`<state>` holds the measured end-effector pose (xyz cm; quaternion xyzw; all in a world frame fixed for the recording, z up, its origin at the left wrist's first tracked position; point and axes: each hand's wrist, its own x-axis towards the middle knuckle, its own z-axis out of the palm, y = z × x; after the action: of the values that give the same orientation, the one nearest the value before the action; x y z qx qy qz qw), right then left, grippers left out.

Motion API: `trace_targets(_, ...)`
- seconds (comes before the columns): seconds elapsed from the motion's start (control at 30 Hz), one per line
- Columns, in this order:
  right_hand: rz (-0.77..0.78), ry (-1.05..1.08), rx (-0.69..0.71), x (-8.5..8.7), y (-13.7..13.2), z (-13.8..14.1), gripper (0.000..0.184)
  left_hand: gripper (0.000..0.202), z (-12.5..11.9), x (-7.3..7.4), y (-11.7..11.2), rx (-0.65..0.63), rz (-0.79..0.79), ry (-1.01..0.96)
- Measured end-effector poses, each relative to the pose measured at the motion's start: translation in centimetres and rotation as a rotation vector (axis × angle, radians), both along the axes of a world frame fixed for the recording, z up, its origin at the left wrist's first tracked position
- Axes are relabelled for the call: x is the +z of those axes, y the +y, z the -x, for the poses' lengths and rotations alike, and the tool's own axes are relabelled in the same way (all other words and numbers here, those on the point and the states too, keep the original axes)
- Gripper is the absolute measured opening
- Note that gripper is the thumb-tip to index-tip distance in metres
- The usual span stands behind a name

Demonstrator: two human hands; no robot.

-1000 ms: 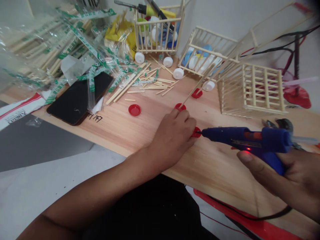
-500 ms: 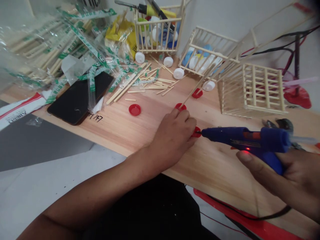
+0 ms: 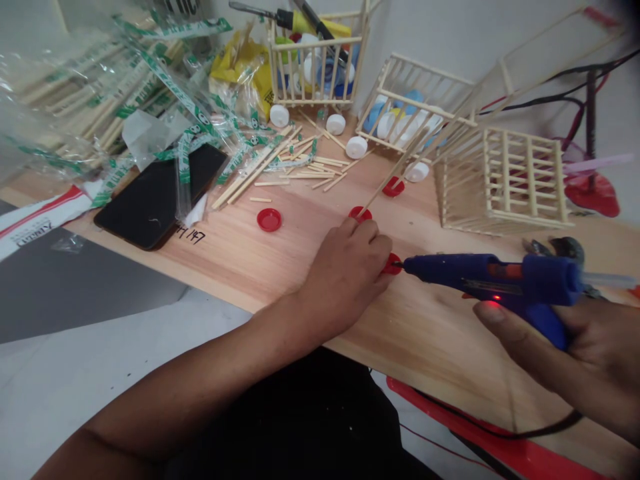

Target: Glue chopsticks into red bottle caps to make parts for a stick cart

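My left hand (image 3: 347, 270) is closed low over the tabletop, its fingers on a red bottle cap (image 3: 391, 264). Most of what lies under the fingers is hidden. Just beyond the knuckles is another red cap (image 3: 361, 213), with a thin wooden stick (image 3: 383, 185) running up and right from it. My right hand (image 3: 595, 353) is wrapped around the handle of a blue hot glue gun (image 3: 450, 269) whose red light is lit. The nozzle points left and meets the cap at my left fingers. Left of my hand, a loose red cap (image 3: 269, 219) lies on the wood.
Small stick-built carts with white cap wheels, one cart (image 3: 315, 67) full of caps, stand along the wall. An open stick frame (image 3: 525, 180) is at right. Cut sticks (image 3: 310, 167), a black phone (image 3: 160, 193) and wrapped chopsticks (image 3: 100, 93) cover the left of the table (image 3: 240, 267).
Almost nothing differs. Both hands and the glue gun keep their places, and the view has shifted very slightly.
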<state>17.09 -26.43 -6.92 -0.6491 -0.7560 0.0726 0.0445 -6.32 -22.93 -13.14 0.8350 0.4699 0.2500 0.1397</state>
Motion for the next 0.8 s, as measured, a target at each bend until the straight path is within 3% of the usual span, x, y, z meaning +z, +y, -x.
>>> trace_targets(0.13, -0.022, 0.019, 0.096, 0.50, 0.20, 0.60, 0.061, 0.016, 0.00, 0.06, -0.03, -0.003, 0.004, -0.001)
trace_targets(0.47, 0.008, 0.001, 0.016, 0.16, 0.19, 0.40, 0.065, 0.016, 0.07, 0.03, -0.02, 0.000, 0.005, 0.003)
trace_targets(0.8, -0.040, 0.012, 0.092, 0.28, 0.19, 0.54, 0.064, 0.016, 0.08, 0.04, 0.02, -0.001, -0.003, 0.005)
